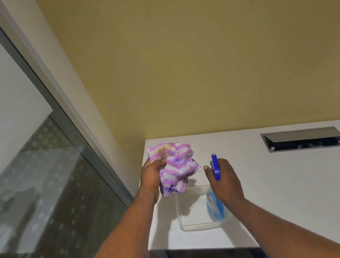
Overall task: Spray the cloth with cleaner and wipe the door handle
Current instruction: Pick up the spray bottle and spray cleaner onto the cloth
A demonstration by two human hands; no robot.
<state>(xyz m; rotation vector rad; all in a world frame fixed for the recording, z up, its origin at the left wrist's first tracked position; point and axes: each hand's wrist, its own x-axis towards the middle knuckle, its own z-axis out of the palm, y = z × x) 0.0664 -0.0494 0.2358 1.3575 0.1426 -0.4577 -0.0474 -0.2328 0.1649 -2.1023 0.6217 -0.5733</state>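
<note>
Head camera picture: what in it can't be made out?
- Door handle: nowhere in the head view, beyond the frame.
- Spray bottle: trigger and neck hidden by the right hand; label blurred.
- Purple striped cloth: bunched in the left hand; wetness unreadable.
- Desk cable box: contents too dark.

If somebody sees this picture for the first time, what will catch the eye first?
Probably the purple-and-white striped cloth, bunched in the left hand above the white desk. Next, the blue spray bottle gripped by the right hand, its nozzle towards the cloth, over a clear plastic tray.
</note>
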